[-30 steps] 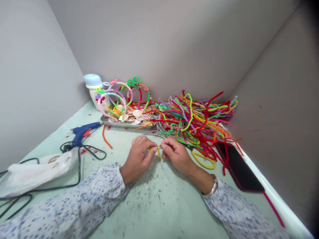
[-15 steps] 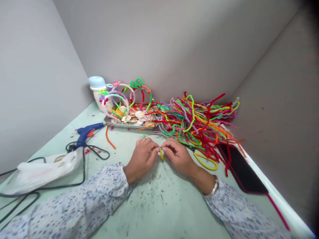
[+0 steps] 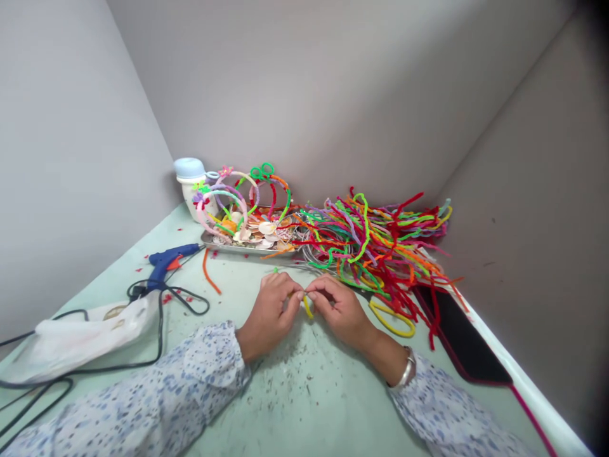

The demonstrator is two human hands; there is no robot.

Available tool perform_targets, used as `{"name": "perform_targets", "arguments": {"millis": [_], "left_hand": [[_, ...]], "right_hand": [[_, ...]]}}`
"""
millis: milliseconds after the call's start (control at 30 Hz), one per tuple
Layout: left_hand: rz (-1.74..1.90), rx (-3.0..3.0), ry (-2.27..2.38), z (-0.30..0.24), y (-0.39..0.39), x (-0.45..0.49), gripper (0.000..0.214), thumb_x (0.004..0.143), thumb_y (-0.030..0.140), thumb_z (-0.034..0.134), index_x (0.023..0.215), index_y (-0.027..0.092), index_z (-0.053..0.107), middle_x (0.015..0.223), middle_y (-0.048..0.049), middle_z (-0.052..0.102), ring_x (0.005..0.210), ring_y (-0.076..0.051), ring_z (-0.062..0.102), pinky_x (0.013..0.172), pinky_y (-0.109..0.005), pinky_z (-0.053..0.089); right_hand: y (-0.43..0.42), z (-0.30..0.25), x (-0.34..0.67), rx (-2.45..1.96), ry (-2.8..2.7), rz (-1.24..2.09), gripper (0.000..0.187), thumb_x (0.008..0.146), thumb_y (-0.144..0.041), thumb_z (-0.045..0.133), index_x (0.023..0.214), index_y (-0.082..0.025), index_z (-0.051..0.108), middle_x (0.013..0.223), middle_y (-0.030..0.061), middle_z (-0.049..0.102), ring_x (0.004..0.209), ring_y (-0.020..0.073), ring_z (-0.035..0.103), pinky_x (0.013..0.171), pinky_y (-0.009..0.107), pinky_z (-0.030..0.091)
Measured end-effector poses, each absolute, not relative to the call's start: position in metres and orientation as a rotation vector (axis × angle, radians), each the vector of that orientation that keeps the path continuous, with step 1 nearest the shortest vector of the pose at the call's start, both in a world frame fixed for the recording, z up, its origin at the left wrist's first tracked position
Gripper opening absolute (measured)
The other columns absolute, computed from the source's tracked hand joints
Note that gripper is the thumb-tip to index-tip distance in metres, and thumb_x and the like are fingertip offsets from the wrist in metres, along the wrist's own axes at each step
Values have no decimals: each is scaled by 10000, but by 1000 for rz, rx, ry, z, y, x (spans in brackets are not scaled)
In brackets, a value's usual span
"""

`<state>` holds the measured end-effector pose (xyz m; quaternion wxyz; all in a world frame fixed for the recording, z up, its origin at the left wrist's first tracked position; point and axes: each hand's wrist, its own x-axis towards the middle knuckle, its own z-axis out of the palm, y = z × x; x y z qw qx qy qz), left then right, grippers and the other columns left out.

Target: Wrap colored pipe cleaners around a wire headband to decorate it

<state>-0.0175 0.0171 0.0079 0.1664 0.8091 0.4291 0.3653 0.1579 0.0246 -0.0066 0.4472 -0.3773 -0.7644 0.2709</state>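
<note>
Pinched a fuzzy yellow strip (image 3: 308, 306) between thumb and forefinger of the left hand (image 3: 271, 317), low over the near middle of the pale green table (image 3: 295, 412), with a short end hanging down. Brought the bent fingers of the right hand (image 3: 340, 311) tip to tip with the left ones, just beside the strip; could not tell a grip from a mere touch there. Wore a silvery bracelet (image 3: 408, 370) on the right wrist.

Noted a small green tip (image 3: 276, 270) just beyond the left knuckles. Saw at far left a metal tray (image 3: 252, 250) of shells (image 3: 267, 228), with decorated hoops (image 3: 246, 209) standing up from it, and a white bottle (image 3: 193, 200) behind. Found a tangled heap of colourful fuzzy strips (image 3: 375, 235) at far right, a yellow loop handle (image 3: 392, 318) at its near edge, and a black flat case (image 3: 471, 343) farther right. Had to the left an orange strip (image 3: 208, 274), a blue glue gun (image 3: 164, 261) and crumpled white plastic (image 3: 90, 333).
</note>
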Motion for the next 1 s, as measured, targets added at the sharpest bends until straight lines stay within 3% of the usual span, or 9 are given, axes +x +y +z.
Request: {"name": "perform_targets", "arguments": {"millis": [567, 767, 1000], "left_hand": [[1084, 2284, 1207, 6, 21, -23, 195, 927, 243, 421, 843, 197, 590, 792, -16, 556, 826, -185, 511, 835, -372, 351], [1149, 2231, 1218, 8, 19, -23, 205, 930, 261, 423, 800, 194, 567, 763, -13, 542, 801, -181, 512, 816, -357, 366], [1131, 2172, 1180, 9, 16, -22, 224, 940, 290, 413, 803, 198, 563, 768, -17, 530, 797, -184, 508, 783, -337, 386]], "right_hand": [[25, -9, 159, -903, -1856, 613, 104, 908, -196, 539, 905, -223, 639, 853, 23, 612, 801, 161, 585, 738, 295, 463], [27, -10, 163, -821, -1868, 441, 167, 890, -154, 555, 998, -247, 642, 965, 46, 651, 956, 186, 599, 841, 348, 488], [26, -11, 162, -811, -1920, 322, 150, 881, -174, 577, 984, -255, 650, 959, 58, 656, 890, 180, 618, 734, 312, 528]]}}
